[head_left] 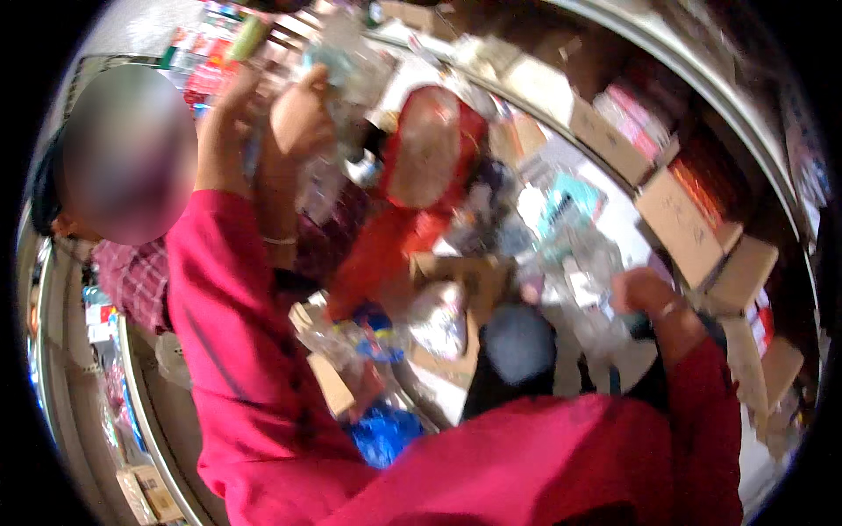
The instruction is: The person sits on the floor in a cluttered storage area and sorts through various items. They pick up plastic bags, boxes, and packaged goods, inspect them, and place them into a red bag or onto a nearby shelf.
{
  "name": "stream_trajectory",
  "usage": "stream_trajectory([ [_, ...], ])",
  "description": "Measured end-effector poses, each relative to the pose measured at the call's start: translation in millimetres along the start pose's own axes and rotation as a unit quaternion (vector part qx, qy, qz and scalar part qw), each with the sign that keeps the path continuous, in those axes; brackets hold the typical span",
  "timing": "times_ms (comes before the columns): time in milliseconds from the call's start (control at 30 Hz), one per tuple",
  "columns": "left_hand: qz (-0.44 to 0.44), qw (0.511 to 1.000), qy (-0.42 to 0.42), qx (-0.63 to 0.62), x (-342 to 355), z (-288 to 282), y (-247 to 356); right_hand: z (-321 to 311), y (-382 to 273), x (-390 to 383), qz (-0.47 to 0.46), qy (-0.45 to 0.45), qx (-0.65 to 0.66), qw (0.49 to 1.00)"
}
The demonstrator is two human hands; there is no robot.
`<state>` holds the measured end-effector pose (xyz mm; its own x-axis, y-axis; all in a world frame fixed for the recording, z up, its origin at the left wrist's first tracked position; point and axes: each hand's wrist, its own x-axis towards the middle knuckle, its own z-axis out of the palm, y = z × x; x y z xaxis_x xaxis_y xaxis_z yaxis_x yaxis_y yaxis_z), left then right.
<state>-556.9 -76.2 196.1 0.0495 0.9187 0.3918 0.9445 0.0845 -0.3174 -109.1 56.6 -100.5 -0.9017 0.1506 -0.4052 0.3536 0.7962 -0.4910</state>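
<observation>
My left arm, in a pink sleeve, reaches up to the upper left. My left hand [239, 92] is smeared by motion, so its fingers do not show clearly. Close beside it is another hand [303, 118], apparently that of the person in the plaid shirt, next to a crumpled clear plastic bag [355, 66]. At the right, my right hand [643, 291] is closed at the edge of a loose clear plastic bag [592, 267]. Between my arms lies a red bag [395, 250], with a red-rimmed, see-through package [427, 149] above it.
A person in a plaid shirt [132, 276] is close at my left. Open cardboard boxes [680, 226] line the shelf at the right. Below the red bag are a cardboard box [465, 276] and a blue plastic bag [386, 436]. Shelving [145, 386] runs along the left.
</observation>
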Motion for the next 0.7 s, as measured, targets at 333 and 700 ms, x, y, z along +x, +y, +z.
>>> stream_trajectory([
  [333,-0.175,0.848,-0.301,-0.400,-19.5,68.7,172.9,-25.3,-25.9,-3.4,0.060,-0.144,-0.119,0.980],
  [700,-0.436,0.812,-0.354,-0.159,-237.8,416.3,213.2,-40.0,-25.0,-17.8,0.126,-0.207,-0.071,0.968],
])
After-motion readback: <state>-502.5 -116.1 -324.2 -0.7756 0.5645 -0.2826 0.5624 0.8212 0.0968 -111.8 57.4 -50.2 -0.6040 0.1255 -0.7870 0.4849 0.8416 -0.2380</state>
